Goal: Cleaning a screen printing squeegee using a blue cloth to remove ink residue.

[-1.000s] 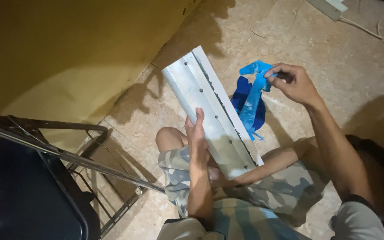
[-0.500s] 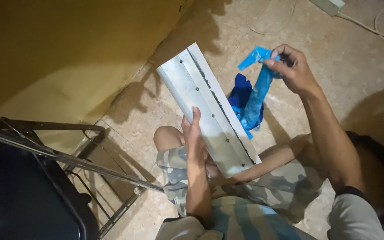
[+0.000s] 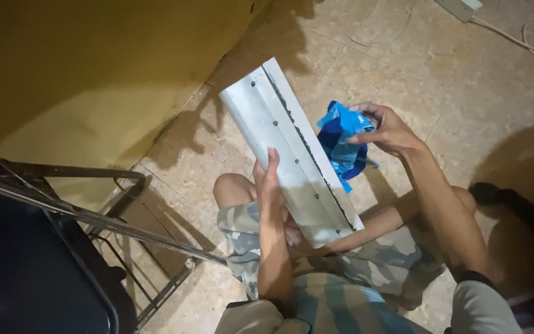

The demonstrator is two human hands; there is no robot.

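A person sits on the pale tiled floor (image 3: 403,55) with bent knees in camouflage shorts (image 3: 378,260), and across the lap leans a long, flat, silvery metal panel (image 3: 292,151) with a row of small screws or rivets and a dark seam running down its length. The panel rests its lower end near the thighs and slants up and away from the body, its upper end nearest the yellow wall (image 3: 94,74).

The left hand (image 3: 271,185) lies flat against the left edge of the metal panel, fingers stretched upward along it and thumb tucked behind, steadying it rather than closing fully round it.

The right hand (image 3: 385,128) is just to the right of the metal panel, about level with its middle. Its fingers are pinched closed on a crumpled blue plastic film (image 3: 341,139), which bunches against the panel's right edge and hangs down beside it; whether the film touches the seam cannot be told.

To the left of the metal panel, close to the left knee, stands a dark folding chair with a black metal frame (image 3: 81,216). Beyond the panel's upper end, a white power strip (image 3: 461,7) and its pale cable (image 3: 526,43) lie on the floor.
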